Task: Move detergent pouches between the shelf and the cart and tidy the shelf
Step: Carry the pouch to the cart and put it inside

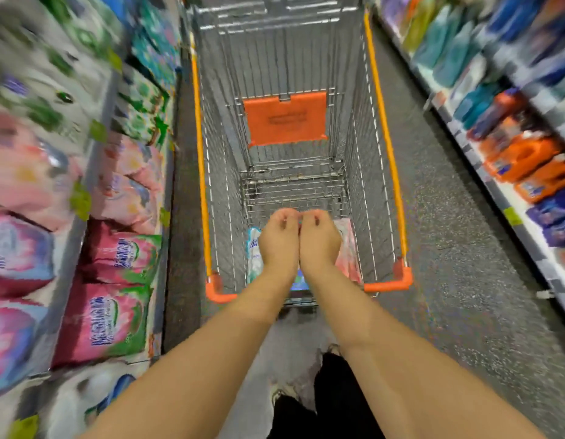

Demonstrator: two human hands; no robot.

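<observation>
The wire shopping cart with orange rim stands in the aisle straight ahead. Detergent pouches lie in its near end: a white and blue one on the left, a pink one on the right. My left hand and my right hand reach down into the cart side by side, touching each other. Their fingers are curled down over the pouches, and the grip itself is hidden under the hands. On the left, the shelf is packed with pink, green and white pouches.
An orange child-seat flap hangs at the cart's far end, and the basket beyond the pouches is bare wire. Bottles and orange jugs fill the right-hand shelf. Grey floor runs on both sides of the cart. My dark trouser leg is below.
</observation>
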